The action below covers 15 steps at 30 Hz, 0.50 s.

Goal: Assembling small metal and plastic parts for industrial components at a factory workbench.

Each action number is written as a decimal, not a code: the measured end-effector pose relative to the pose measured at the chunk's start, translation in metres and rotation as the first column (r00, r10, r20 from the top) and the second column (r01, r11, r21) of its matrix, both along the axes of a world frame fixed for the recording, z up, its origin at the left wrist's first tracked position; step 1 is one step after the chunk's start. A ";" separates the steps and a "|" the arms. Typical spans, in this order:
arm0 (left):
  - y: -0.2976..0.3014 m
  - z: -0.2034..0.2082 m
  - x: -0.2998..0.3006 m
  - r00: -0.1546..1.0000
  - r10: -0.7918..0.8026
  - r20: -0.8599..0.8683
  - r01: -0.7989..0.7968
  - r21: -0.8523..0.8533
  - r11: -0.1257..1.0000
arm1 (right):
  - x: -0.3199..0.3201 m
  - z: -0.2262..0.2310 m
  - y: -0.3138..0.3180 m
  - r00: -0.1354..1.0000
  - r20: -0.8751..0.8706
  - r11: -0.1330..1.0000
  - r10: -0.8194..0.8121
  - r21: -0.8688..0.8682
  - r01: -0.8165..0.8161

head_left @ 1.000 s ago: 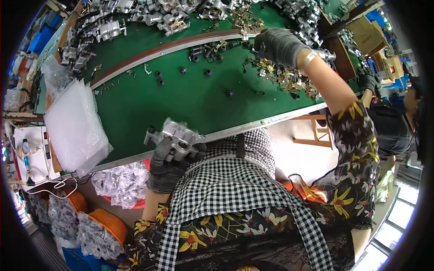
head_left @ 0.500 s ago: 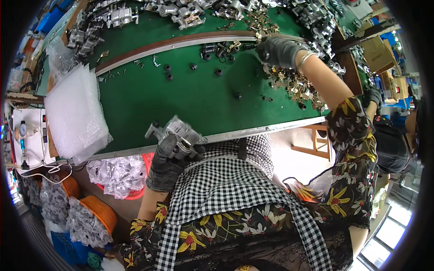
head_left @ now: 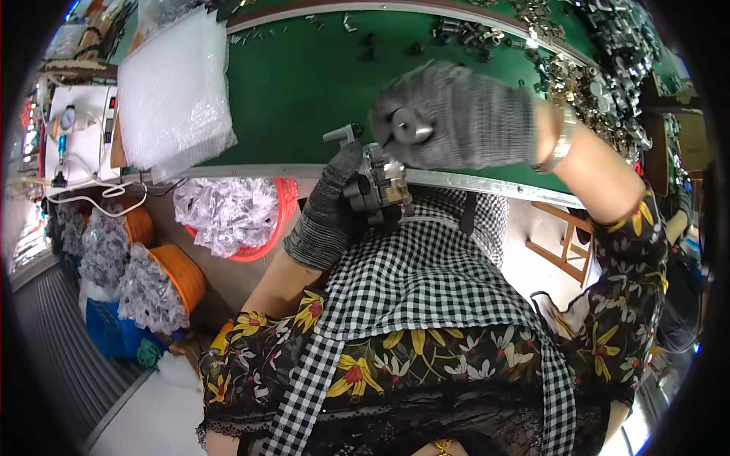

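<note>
In a dark grey knitted glove, my left hand (head_left: 331, 199) is closed around a silver carburetor-like metal casting (head_left: 389, 187). The casting sits just over the table's front edge, and a short silver arm (head_left: 344, 134) with a dark end sticks out beyond my fingers. My right hand (head_left: 464, 118), gloved alike, is directly above and right of the casting. Its fingers are curled around a dark round piece with a shiny metal end (head_left: 411, 126). The lower part of that piece is hidden, and I cannot tell whether it touches the casting.
Bubble-wrap sheets (head_left: 173, 99) lie at the table's left. Dark small parts (head_left: 464, 34) and brass-coloured pieces (head_left: 578, 83) lie at the back and right, beside piled castings (head_left: 620, 53). Below stand a red basket (head_left: 285, 205) and orange basket (head_left: 182, 277) with bagged parts. A wooden stool (head_left: 559, 251) stands right.
My right hand has come from the pile of small parts at the right back to the casting. The view has shifted, and the casting in my left hand now appears turned.
</note>
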<state>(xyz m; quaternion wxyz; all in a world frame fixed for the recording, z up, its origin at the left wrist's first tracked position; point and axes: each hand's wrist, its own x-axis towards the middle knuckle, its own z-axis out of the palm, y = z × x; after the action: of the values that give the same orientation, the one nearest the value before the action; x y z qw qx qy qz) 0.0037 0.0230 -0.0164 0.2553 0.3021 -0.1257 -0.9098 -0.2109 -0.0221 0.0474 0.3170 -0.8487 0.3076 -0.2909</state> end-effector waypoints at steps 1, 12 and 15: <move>0.005 -0.003 0.006 0.997 0.068 0.021 -0.070 0.087 0.994 | 0.011 -0.007 -0.001 0.999 0.024 0.995 0.026 0.094 -0.028; 0.017 0.022 0.020 0.956 0.101 0.275 -0.170 0.242 0.955 | 0.057 -0.017 -0.009 0.825 -0.512 0.951 0.240 0.293 -0.095; 0.018 0.018 0.022 0.956 0.114 0.269 -0.187 0.262 0.947 | 0.060 -0.037 -0.009 0.829 -0.494 0.908 0.261 0.418 -0.037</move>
<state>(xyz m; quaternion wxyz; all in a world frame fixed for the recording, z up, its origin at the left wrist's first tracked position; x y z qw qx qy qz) 0.0257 0.0414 0.0013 0.2604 0.4569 -0.0011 -0.8506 -0.1505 -0.0308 0.0100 0.4022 -0.8370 0.3671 0.0533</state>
